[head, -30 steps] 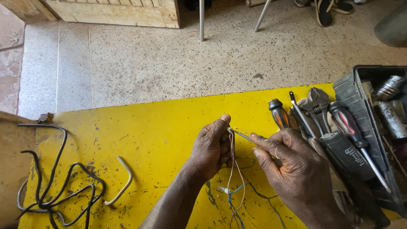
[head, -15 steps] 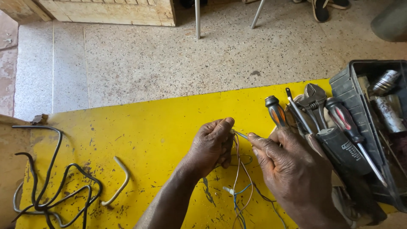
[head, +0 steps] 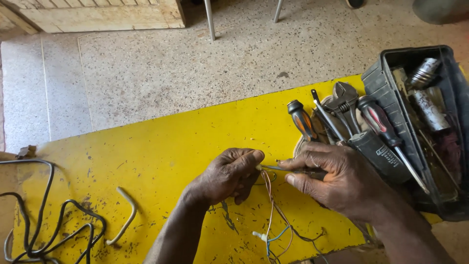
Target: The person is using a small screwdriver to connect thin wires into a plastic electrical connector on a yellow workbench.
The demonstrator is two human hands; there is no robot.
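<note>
1. The left hand (head: 228, 177) pinches the top of a bundle of thin coloured wires (head: 271, 215) between thumb and fingertips, just above the yellow tabletop (head: 161, 146).
2. The right hand (head: 337, 178) is closed around a slim metal tool (head: 273, 167), its tip touching the wires at the left hand's fingertips.
3. The wires hang loose toward the table's near edge; they could slip from the pinch if the tool pushes hard.
4. The tip sits against the left fingertips, so a slip might jab them.
5. Screwdrivers (head: 303, 120) and pliers (head: 344, 100) lie beside the right hand, near a black toolbox (head: 386, 83); a sweeping wrist could knock them.
</note>
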